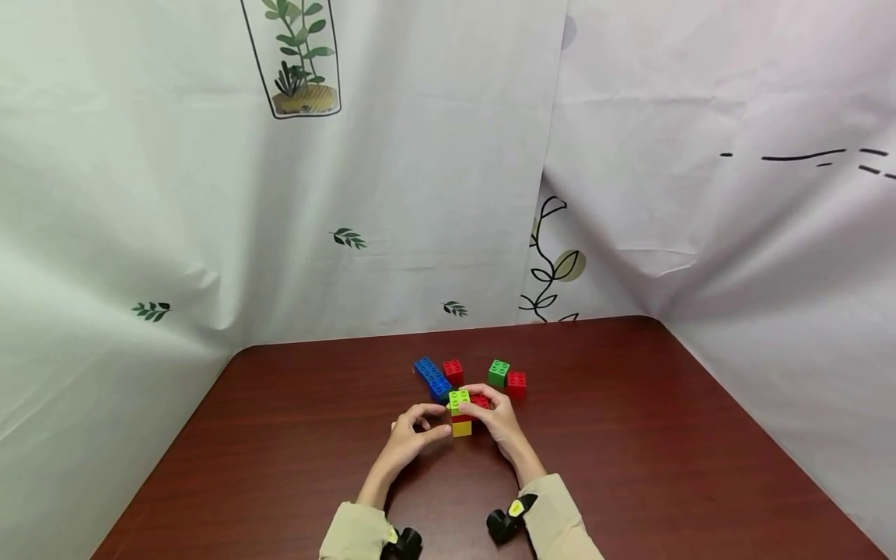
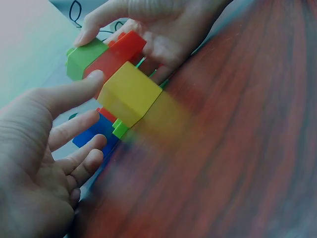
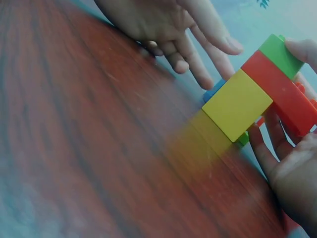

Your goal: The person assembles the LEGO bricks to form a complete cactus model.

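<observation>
A small stack stands on the table: a yellow brick [image 1: 462, 428] at the bottom, a longer red brick [image 3: 280, 91] across it, and a lime green brick [image 1: 459, 398] on top at one end. My right hand [image 1: 498, 420] pinches the lime green brick between thumb and fingers, its other fingers below the overhanging red end. On the stack's left side is my left hand [image 1: 408, 439], thumb and fingers spread loosely, the fingertips close to the bricks and holding nothing. Part of a green brick [image 2: 120, 130] shows low behind the yellow one.
Just behind the stack lie a long blue brick [image 1: 433, 379] and a red brick [image 1: 453, 371]. Further right, a green brick [image 1: 498, 372] sits beside another red brick [image 1: 516, 383]. A white printed cloth [image 1: 434, 194] hangs behind the brown table [image 1: 630, 451].
</observation>
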`<action>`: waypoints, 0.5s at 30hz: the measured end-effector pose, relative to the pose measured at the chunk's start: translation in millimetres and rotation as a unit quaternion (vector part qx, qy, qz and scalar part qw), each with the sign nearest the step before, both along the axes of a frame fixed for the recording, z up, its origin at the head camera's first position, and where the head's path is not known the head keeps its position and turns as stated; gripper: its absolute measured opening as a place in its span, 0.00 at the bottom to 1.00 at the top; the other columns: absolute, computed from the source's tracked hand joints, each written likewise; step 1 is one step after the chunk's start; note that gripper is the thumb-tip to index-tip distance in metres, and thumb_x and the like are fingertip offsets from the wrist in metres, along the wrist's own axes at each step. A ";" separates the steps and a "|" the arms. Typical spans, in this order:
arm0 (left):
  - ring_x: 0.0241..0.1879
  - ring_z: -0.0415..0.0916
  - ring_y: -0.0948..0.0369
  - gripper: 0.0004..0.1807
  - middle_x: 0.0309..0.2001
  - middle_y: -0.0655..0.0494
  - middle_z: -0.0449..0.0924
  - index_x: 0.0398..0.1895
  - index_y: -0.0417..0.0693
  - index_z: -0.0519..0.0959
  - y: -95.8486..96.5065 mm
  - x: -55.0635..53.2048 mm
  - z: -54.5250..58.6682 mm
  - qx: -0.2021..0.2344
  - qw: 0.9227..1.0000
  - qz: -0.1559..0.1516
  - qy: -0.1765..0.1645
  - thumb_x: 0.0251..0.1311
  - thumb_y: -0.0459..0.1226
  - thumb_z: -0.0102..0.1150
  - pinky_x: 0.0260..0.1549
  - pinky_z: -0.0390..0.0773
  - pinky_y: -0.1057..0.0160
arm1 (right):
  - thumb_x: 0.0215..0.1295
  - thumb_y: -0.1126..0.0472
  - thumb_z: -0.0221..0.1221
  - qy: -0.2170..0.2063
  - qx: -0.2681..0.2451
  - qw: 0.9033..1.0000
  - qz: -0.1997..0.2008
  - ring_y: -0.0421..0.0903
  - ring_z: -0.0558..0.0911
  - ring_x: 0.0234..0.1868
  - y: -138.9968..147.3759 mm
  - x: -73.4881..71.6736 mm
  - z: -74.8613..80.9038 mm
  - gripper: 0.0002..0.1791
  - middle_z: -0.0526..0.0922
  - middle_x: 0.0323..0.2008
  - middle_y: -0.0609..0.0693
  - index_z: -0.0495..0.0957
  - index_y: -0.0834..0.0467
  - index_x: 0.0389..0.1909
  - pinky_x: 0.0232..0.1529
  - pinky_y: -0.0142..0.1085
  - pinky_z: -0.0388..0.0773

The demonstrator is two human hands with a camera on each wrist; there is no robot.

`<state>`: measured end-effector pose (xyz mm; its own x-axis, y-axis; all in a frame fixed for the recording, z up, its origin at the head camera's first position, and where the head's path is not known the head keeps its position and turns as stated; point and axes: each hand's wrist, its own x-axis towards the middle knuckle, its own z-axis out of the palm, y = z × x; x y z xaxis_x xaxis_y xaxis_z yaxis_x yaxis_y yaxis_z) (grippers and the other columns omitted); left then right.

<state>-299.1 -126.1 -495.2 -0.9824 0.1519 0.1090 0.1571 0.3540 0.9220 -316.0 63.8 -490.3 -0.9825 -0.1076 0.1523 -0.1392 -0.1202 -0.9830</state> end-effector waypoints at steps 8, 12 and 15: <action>0.30 0.67 0.65 0.13 0.41 0.43 0.77 0.42 0.36 0.79 -1.8 -1.6 -0.3 0.059 0.997 0.052 -0.001 0.56 0.34 0.64 0.28 0.69 0.71 | 0.60 0.66 0.64 0.004 0.008 1.000 0.001 0.36 0.81 0.34 0.2 1.2 -2.6 0.19 0.84 0.37 0.42 0.77 0.70 0.51 0.40 0.25 0.79; 0.32 0.69 0.63 0.18 0.42 0.41 0.78 0.46 0.35 0.77 0.8 -3.9 -0.1 0.051 0.996 0.072 0.000 0.57 0.38 0.66 0.28 0.70 0.71 | 0.60 0.67 0.63 0.000 0.011 1.000 0.001 0.36 0.81 0.34 0.8 0.1 -0.9 0.18 0.84 0.39 0.48 0.77 0.69 0.51 0.40 0.25 0.79; 0.37 0.71 0.60 0.23 0.47 0.38 0.78 0.51 0.33 0.75 2.1 -6.1 0.6 0.048 0.996 0.077 -0.002 0.58 0.39 0.66 0.32 0.73 0.71 | 0.60 0.68 0.63 -0.008 0.007 1.000 0.003 0.36 0.81 0.34 1.4 -0.3 1.1 0.17 0.84 0.39 0.51 0.77 0.68 0.51 0.40 0.26 0.79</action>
<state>-305.2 -124.0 -494.6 -0.9936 -0.0120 0.1120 0.1040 0.2842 0.9531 -316.3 65.2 -489.2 -0.9841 -0.1160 0.1349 -0.1225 -0.1077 -0.9866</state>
